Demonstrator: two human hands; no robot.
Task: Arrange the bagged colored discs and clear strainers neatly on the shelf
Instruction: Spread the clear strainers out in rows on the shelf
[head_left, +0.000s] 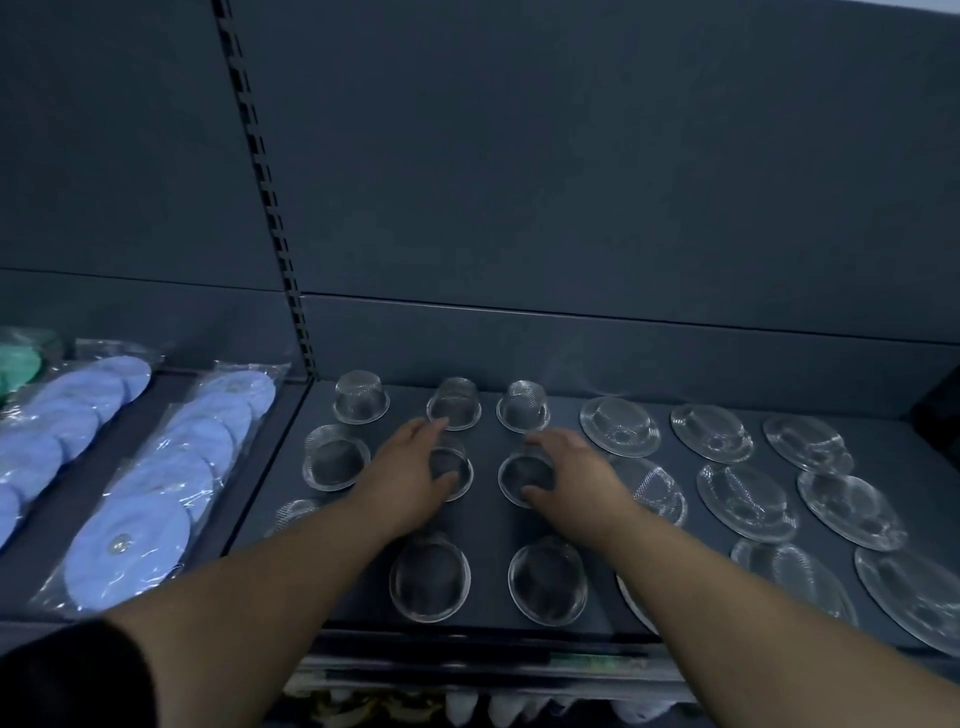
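Observation:
Several small clear mesh strainers stand upside down in rows on the dark shelf (488, 525). My left hand (410, 478) curls round the middle-row strainer (451, 465), thumb at its near side. My right hand (576, 478) grips the neighbouring strainer (524, 475) the same way. Wider, flatter strainers (618, 434) lie in rows to the right. Two bags of blue discs (171, 478) lie on the left shelf section, with a bag of green discs (21, 361) at the far left edge.
An upright slotted post (270, 208) divides the two shelf sections against the grey back panel. A dark object (940, 415) sits at the far right. Below the shelf's front edge, a lower shelf holds pale packaged goods (467, 706).

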